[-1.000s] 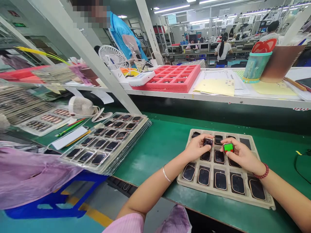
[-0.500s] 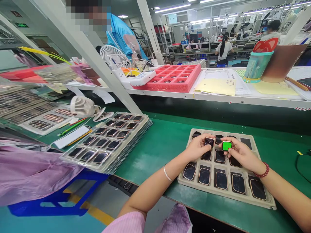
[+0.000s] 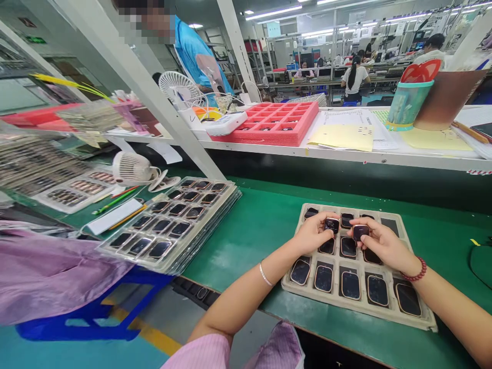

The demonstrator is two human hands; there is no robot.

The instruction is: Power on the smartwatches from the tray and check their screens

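Observation:
My left hand point(image 3: 314, 231) is closed on a smartwatch body point(image 3: 331, 225) with a gold rim; its dark screen shows faint light marks. Close beside it, my right hand point(image 3: 378, 243) grips a second smartwatch body point(image 3: 360, 232), thumb at the lower edge of its dark screen. Both are held just above a beige compartment tray point(image 3: 323, 300) on the green bench. Several more strapless watches lie face up in the tray, such as a front-row watch point(image 3: 350, 285). My hands cover part of the back and middle rows.
To the left stands a stack of clear trays point(image 3: 169, 225) full of watches, with a small white fan point(image 3: 132, 168) behind. A shelf over the bench bears a red foam tray point(image 3: 269, 134), papers point(image 3: 342, 137) and a teal cup point(image 3: 409, 105). Across the shelf is a person in blue point(image 3: 200, 56).
The screen of the watch in my right hand has gone from bright green to dark. Both hands keep nearly the same place. The person in blue has shifted slightly.

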